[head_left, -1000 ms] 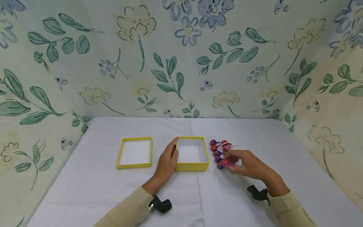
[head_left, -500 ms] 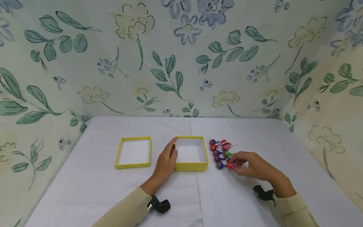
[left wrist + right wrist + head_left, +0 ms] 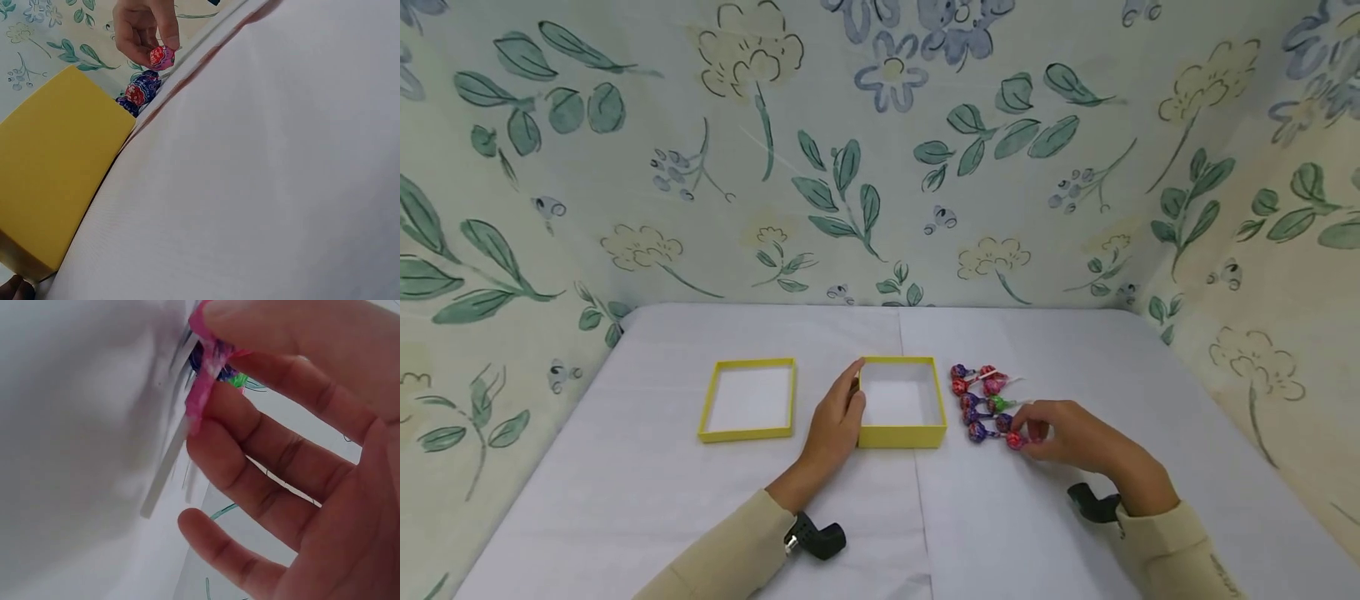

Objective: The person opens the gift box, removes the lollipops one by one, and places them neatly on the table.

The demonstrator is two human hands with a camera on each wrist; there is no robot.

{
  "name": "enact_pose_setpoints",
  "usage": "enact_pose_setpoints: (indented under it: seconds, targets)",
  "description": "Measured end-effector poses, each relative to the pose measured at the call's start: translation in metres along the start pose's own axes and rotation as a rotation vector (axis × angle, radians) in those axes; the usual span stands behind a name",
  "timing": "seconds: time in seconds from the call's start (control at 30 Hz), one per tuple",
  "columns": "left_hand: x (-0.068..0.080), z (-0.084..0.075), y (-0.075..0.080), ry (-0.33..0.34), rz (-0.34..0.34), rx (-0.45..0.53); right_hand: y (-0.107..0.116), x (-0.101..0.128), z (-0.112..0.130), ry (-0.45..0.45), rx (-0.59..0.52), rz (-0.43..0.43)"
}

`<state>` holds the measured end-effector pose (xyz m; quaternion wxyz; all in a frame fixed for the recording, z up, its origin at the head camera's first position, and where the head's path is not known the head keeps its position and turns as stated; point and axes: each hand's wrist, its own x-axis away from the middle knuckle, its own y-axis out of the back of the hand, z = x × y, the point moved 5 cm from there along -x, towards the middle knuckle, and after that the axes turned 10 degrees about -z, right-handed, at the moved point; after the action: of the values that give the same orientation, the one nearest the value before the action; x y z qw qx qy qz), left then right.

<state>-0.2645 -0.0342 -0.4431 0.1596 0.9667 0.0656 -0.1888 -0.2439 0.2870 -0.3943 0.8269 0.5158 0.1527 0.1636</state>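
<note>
With my right hand (image 3: pixel 1067 437) pinching a pink lollipop (image 3: pixel 1015 440) beside the pile (image 3: pixel 981 400) on the surface, and my left hand (image 3: pixel 835 421) resting relaxed against the open box (image 3: pixel 901 437), I judge the next move must lift the lollipop over the wall.

**Pink lollipop pinched beside the yellow box**

Round pink-wrapped lollipop on a thin white stick (image 3: pixel 1015 440), pinched between thumb and fingers of the right hand (image 3: pixel 1067 435), head low over the white cloth at the near end of the pile. Cluster of wrapped lollipops in purple, red, pink and one green (image 3: pixel 981 398), lying flat just right of the box, white sticks pointing right. Open square yellow cardboard box with white inside (image 3: pixel 901 402), upright, its left wall touched by the left hand (image 3: pixel 837 421).
</note>
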Motion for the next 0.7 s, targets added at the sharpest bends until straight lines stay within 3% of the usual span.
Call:
enact_pose_setpoints:
  seconds: [0.7]
  targets:
    - [-0.0004,0.0050,-0.0023,0.001,-0.008,0.013,-0.0035,0.0010,-0.0017,-0.087,0.054,0.012]
